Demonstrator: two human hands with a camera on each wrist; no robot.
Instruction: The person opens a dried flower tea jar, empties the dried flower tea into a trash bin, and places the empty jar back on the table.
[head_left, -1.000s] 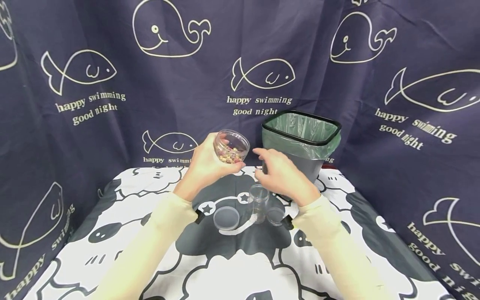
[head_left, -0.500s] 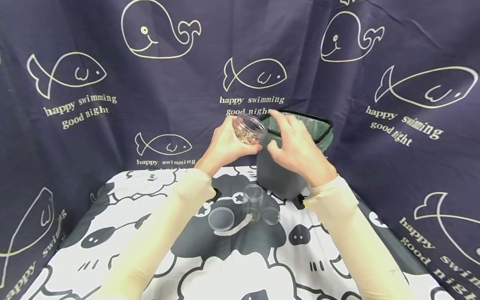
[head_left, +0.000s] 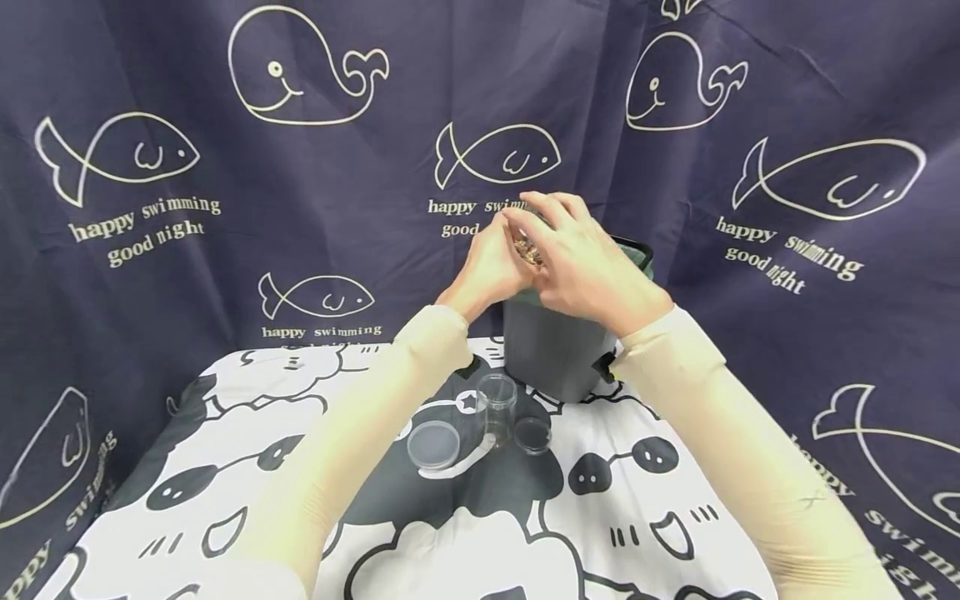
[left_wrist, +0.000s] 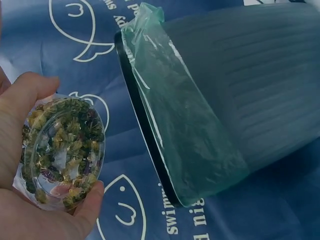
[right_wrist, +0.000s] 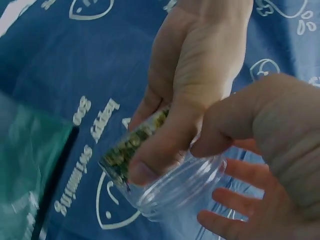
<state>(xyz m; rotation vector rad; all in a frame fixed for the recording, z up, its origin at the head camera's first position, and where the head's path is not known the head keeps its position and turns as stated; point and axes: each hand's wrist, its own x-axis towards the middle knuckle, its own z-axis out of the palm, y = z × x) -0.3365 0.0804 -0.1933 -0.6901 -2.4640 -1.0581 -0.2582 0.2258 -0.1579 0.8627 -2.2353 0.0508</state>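
My left hand [head_left: 491, 268] grips a clear round jar [left_wrist: 62, 150] of dried flower buds, thumb and fingers around its side. The jar lies tipped, its mouth toward my right hand; in the right wrist view the buds [right_wrist: 127, 150] are heaped at the base end. My right hand [head_left: 588, 267] is at the jar's mouth, fingers apart and slightly bent near the rim [right_wrist: 220, 167]; firm contact is not clear. In the head view both hands hide most of the jar. Behind them stands a grey trash bin [head_left: 555, 350] with a green liner [left_wrist: 190, 135].
On the patterned cloth [head_left: 465, 550] stands a tall clear container [head_left: 497, 408]. A larger round lid [head_left: 433, 444] lies to its left, a smaller clear lid [head_left: 532, 435] to its right. A dark printed curtain [head_left: 315, 208] hangs behind the table.
My left hand has carried the jar up and right, in front of the bin, and tipped it. My right hand has risen and closed in on the jar's mouth.
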